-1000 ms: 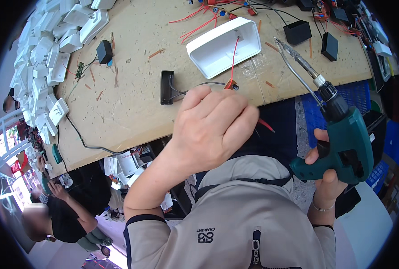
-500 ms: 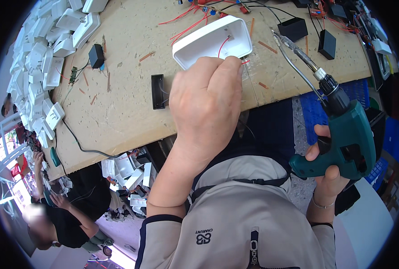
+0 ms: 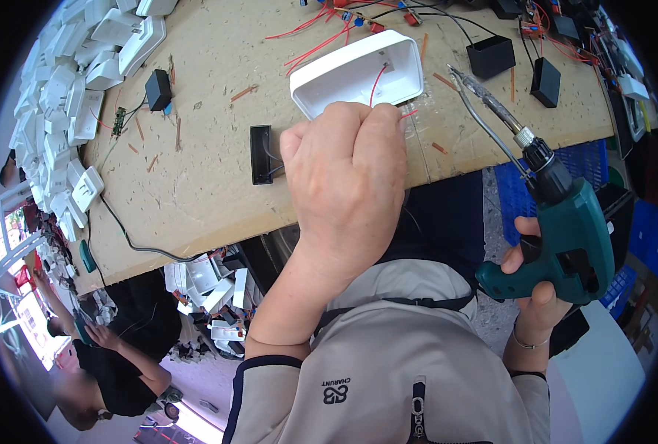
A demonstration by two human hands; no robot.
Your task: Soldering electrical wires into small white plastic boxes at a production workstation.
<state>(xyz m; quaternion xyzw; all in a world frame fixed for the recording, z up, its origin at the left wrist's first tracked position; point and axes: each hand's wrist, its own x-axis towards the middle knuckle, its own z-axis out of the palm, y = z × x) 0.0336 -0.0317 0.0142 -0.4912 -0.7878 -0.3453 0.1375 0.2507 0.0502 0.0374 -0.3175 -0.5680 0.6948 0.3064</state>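
The left hand (image 3: 347, 170) is curled mid-frame, hiding whether it holds anything, and overlaps the white box (image 3: 347, 80) at upper center; at right, the right hand (image 3: 541, 305) grips a green soldering gun (image 3: 582, 218).

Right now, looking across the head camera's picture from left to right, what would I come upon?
Pile of white plastic cases → open black box → left hand → green pistol-shaped tool.
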